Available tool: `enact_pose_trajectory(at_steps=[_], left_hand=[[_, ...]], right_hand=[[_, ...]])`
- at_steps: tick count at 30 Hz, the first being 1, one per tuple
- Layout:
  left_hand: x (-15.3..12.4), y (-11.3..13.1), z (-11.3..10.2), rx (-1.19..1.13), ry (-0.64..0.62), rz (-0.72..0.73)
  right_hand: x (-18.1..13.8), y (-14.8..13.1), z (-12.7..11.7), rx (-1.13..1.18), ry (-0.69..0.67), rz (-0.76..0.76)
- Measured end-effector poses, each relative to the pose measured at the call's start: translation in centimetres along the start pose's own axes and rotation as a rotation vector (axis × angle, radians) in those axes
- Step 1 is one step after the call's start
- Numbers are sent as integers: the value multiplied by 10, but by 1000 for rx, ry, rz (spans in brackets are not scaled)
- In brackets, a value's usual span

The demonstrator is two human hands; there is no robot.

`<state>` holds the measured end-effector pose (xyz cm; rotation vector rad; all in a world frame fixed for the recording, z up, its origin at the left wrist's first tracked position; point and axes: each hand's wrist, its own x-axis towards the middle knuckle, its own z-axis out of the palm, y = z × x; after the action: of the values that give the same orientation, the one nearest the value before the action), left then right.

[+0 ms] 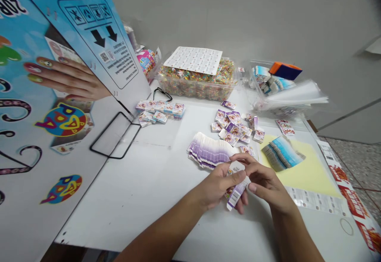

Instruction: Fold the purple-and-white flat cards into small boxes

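Observation:
My left hand [218, 186] is closed around a small white and purple carton [236, 192] with a barcode, its thumb pressing on the printed face. My right hand [264, 178] is beside the carton's upper right edge, fingers curved and thumb held apart from them. Whether its fingertips touch the carton is hard to tell. Just behind my hands lies a fanned stack of flat purple and white cartons [208, 151]. Farther back is a loose pile of formed small purple cartons [233, 127].
A large printed display box [74, 95] stands at left. At the back are a clear tub of colourful packets [193, 87] and a bin [258, 91] of blue-white cartons. Blue flat cartons [284, 153] lie on a yellow sheet [312, 174] at right. Small boxes [162, 109] are grouped back left.

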<state>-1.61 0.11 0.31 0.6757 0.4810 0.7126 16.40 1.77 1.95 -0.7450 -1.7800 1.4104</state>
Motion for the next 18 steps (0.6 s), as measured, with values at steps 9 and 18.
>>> enact_pose_trajectory(at_steps=[9,18], left_hand=[[-4,3,12,452,318,269],[2,2,6,380,301,153]], right_hand=[[6,4,6,-124,140,-21],[4,6,13,-501,346,-213]])
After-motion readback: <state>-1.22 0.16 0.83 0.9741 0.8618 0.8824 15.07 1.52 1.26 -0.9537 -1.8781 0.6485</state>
